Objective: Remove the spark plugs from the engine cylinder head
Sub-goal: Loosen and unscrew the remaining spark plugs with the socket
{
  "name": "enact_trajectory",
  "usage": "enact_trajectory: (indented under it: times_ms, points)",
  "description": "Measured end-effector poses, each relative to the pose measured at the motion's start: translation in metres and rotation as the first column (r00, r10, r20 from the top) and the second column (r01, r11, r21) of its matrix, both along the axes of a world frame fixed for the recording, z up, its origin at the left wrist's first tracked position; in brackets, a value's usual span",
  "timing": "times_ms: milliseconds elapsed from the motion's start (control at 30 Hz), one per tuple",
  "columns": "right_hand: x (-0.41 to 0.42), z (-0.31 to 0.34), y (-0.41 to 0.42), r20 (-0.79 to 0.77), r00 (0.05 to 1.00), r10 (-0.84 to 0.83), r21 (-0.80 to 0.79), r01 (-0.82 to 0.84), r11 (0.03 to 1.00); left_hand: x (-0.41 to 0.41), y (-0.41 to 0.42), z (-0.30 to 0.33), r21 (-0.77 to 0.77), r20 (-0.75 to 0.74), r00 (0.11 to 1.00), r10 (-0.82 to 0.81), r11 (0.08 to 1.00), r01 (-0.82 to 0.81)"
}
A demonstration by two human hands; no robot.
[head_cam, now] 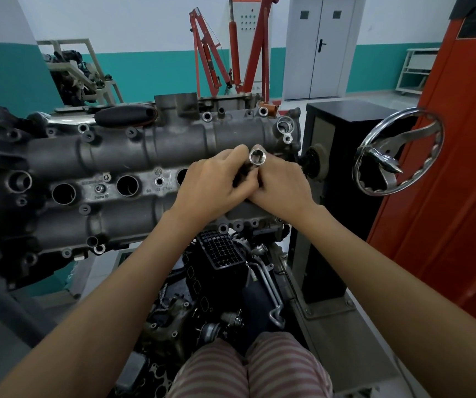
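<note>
The grey engine cylinder head (122, 156) lies across the view on a stand, with a row of round spark plug wells; three open wells (64, 193) show left of my hands. Both hands meet over the right end of the head. My right hand (281, 182) grips a silver socket (257, 158) whose open hex end points up toward the camera. My left hand (216, 182) curls its fingers round the lower part of the same tool. What sits below the socket is hidden by my fingers. A ratchet with a black handle (124, 114) rests on the far edge of the head.
A chrome handwheel (397, 152) on the black stand column (343, 156) is at the right, beside an orange cabinet (446, 168). A red engine hoist (231, 53) stands behind. Black engine parts (219, 254) lie below the head, near my striped trousers (259, 369).
</note>
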State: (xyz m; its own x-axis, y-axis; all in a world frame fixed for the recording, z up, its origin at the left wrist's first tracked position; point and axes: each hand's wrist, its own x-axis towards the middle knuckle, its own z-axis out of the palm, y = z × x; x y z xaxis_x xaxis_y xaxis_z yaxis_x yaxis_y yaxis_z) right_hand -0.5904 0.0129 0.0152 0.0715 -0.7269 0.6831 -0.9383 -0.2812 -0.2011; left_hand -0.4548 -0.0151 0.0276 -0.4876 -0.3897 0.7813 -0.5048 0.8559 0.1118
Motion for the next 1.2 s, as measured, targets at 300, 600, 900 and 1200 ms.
enact_trajectory:
  times_ms: [300, 600, 900, 1200]
  points:
    - [0.0001, -0.0015, 0.0007, -0.038, 0.999, -0.027, -0.044, 0.026, 0.999, 0.0015, -0.0026, -0.0005, -0.027, 0.024, 1.000, 0.021, 0.999, -0.020]
    - [-0.0006, -0.0017, -0.0018, -0.011, 1.000, -0.017, -0.004, 0.017, 1.000, -0.0001, 0.0021, 0.0006, -0.018, 0.014, 1.000, 0.007, 1.000, -0.007]
    - [0.0038, -0.0019, 0.0013, 0.066, 0.998, 0.011, -0.142, -0.001, 0.990, 0.0004, -0.0052, -0.0028, -0.046, -0.017, 0.999, 0.037, 0.998, -0.037]
    - [0.0030, -0.0037, 0.0019, 0.020, 0.999, -0.038, -0.097, 0.040, 0.994, 0.0011, -0.0018, -0.0011, -0.005, -0.003, 1.000, 0.024, 1.000, -0.024]
